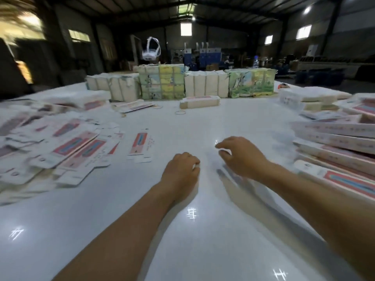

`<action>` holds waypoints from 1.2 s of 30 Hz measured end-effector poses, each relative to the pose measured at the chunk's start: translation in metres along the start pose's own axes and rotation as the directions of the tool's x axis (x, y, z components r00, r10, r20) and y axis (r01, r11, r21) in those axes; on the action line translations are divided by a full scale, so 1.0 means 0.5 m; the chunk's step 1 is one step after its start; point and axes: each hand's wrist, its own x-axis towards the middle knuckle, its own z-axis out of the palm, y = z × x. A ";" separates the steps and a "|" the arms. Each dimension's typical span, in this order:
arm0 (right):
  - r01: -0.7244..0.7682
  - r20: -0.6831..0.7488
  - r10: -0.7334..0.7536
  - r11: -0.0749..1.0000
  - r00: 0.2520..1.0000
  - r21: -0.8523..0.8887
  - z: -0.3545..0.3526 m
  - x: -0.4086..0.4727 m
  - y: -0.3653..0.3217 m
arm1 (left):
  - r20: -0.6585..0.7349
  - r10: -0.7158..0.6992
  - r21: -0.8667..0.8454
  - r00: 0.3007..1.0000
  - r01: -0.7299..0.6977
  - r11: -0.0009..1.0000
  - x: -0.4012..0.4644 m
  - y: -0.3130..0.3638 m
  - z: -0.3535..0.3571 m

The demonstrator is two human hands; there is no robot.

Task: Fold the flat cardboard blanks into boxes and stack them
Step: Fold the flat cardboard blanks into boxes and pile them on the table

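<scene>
Plainly, both hands hover low over the white table [203, 250], centre of the frame, and neither holds a blank.
Left hand [181, 169]: fingers curled under into a loose fist, nothing visibly in them — knuckles close to the tabletop.
Right hand [241, 155]: fingers bent and spread like a claw, thumb apart, holding nothing; it is blurred.
Single flat blank [140, 146]: pink-and-white, lying alone just left of and above the left hand, apart from it.
Heap of flat blanks [60, 151]: strewn across the left of the frame, well apart from both hands.
Folded boxes [334, 151]: long pink-and-white ones stacked at the right edge, beside the right forearm.
Lone folded box [199, 102]: upper centre, in front of the bundles.
Bundles of tied card stock [182, 84]: row across the table's far side.
Rubber band [180, 112]: loose — upper centre.
</scene>
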 end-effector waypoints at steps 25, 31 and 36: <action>-0.014 -0.011 0.015 0.998 1.000 0.064 0.102 -0.005 -0.004 | -0.199 -0.839 0.270 0.506 0.852 0.449 -0.034 -0.496 -0.348; -0.013 -0.006 0.013 0.998 1.000 0.067 0.102 -0.007 -0.004 | -0.313 -0.804 0.300 0.505 0.856 0.421 0.012 -0.485 -0.346; -0.023 0.006 0.023 0.997 1.000 0.079 0.103 -0.006 -0.006 | -0.426 -0.643 0.242 0.636 0.765 0.597 0.035 -0.409 -0.347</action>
